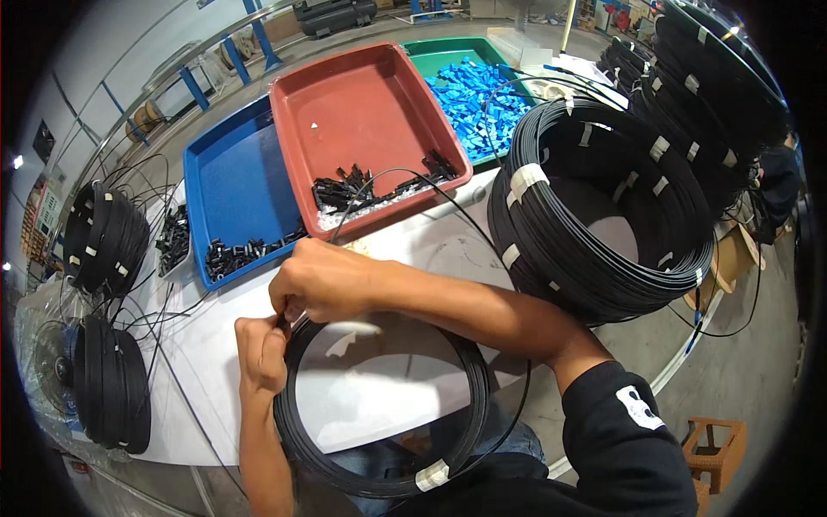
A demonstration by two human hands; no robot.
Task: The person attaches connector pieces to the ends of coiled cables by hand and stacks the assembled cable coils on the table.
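My left hand [261,351] pinches the black cable coil [469,392] at its upper-left rim | my right hand [323,280] grips the cable end just above | coil lies flat, extending right of both hands

From my remote seat I see a red tray [362,103] at twelve o'clock, with small black connector pieces [349,191] heaped along its near edge. A blue tray [233,185] sits touching it at eleven o'clock, with more black pieces [237,254] at its near rim. Behind the red tray, a green tray [448,52] holds bright blue parts [474,99]. At two o'clock a tall stack of taped black cable coils [603,207] rests on the white table [207,362]. At nine o'clock two smaller coil bundles [108,237] stand on edge, one above the other. A wicker stool [715,444] sits at four o'clock.
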